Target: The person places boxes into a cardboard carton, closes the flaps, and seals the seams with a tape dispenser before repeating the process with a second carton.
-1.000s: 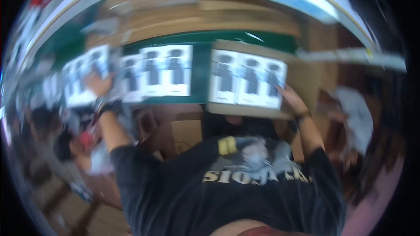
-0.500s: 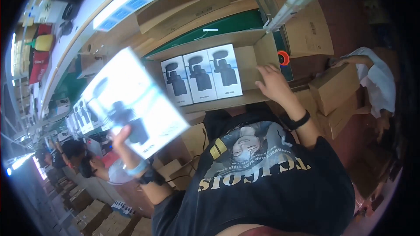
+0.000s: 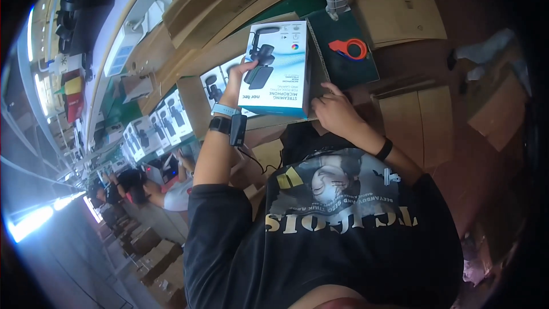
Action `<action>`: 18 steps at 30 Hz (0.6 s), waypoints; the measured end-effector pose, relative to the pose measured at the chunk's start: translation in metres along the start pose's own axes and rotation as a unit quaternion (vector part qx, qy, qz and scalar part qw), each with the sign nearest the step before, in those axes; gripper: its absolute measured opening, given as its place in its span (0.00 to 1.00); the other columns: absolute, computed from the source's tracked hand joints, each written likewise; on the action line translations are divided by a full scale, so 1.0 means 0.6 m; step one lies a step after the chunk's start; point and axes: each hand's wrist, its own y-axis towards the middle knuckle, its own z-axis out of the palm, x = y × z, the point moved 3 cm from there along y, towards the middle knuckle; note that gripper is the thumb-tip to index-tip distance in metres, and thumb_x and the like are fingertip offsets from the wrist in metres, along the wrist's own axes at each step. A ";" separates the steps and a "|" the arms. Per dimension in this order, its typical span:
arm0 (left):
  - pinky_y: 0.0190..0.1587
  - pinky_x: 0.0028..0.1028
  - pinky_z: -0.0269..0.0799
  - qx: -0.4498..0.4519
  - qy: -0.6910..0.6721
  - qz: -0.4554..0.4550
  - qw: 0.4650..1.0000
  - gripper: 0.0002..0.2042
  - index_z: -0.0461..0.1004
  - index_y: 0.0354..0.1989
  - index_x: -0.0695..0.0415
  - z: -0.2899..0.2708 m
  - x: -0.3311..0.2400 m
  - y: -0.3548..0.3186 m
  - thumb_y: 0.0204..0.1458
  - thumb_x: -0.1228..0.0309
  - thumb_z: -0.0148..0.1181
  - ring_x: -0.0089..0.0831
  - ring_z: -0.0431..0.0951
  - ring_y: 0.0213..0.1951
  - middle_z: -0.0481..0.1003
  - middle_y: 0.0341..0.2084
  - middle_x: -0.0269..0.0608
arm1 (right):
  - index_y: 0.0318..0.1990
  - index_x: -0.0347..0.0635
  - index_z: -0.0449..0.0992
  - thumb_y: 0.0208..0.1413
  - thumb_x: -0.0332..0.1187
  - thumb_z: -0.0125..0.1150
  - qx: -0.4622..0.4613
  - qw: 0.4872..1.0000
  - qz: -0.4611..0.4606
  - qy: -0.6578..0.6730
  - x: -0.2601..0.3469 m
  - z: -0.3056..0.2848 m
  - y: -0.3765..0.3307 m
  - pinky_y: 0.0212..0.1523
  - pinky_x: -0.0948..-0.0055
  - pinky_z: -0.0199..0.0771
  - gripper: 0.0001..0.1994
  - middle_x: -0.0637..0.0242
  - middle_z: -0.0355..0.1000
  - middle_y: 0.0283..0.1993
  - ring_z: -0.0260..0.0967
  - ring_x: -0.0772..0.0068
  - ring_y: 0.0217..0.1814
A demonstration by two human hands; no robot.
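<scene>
A white box with a teal lower edge and a microphone pictured on it (image 3: 277, 71) is tilted over an open brown carton (image 3: 274, 130). My left hand (image 3: 233, 84) grips this microphone box by its left side, thumb across the printed front. Behind it, similar white boxes (image 3: 213, 86) stand in the carton's left part, partly covered by my hand and the held box. My right hand (image 3: 331, 109) is at the carton's near right edge, close to the box's lower corner. Its fingers are bent loosely and apart, with nothing seen in them.
An orange-red ring-shaped tool (image 3: 355, 50) lies on the dark green surface beyond the carton. Large brown cartons (image 3: 394, 11) are at the far right, more (image 3: 409, 131) at the right. Leftward runs a row of white boxes (image 3: 163, 123), with co-workers (image 3: 174, 194) nearby.
My left hand has brought the microphone box from the left to above the carton. My right hand has drawn back from inside the carton to its near right edge.
</scene>
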 end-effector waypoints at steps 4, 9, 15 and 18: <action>0.48 0.30 0.79 -0.076 0.065 0.126 0.987 0.28 0.65 0.64 0.62 0.006 0.027 0.006 0.55 0.68 0.62 0.38 0.83 0.42 0.79 0.46 0.52 | 0.23 0.40 0.74 0.53 0.30 0.61 -0.003 0.999 -0.053 -0.014 0.003 0.008 -0.013 0.67 0.55 0.63 0.09 0.59 0.70 0.22 0.73 0.59 0.35; 0.53 0.36 0.76 -0.262 0.270 0.217 0.901 0.41 0.58 0.69 0.58 0.028 0.080 0.017 0.44 0.70 0.70 0.46 0.80 0.48 0.76 0.48 0.61 | 0.23 0.40 0.74 0.53 0.32 0.63 -0.028 0.994 -0.084 0.057 0.007 0.010 -0.017 0.65 0.56 0.63 0.09 0.60 0.70 0.23 0.72 0.60 0.38; 0.57 0.44 0.70 -0.385 0.429 0.217 0.788 0.54 0.53 0.71 0.55 0.065 0.086 0.027 0.33 0.61 0.79 0.59 0.73 0.53 0.69 0.50 0.70 | 0.24 0.41 0.76 0.54 0.32 0.64 -0.025 0.995 -0.078 0.062 0.003 0.006 -0.005 0.60 0.56 0.64 0.09 0.61 0.73 0.26 0.71 0.59 0.37; 0.57 0.49 0.67 -0.378 0.448 0.189 0.788 0.51 0.56 0.70 0.50 0.123 0.094 -0.009 0.32 0.59 0.78 0.63 0.69 0.53 0.64 0.52 0.70 | 0.24 0.40 0.76 0.53 0.32 0.64 -0.013 0.995 -0.070 0.063 -0.004 0.004 -0.008 0.59 0.57 0.65 0.08 0.61 0.74 0.27 0.72 0.58 0.38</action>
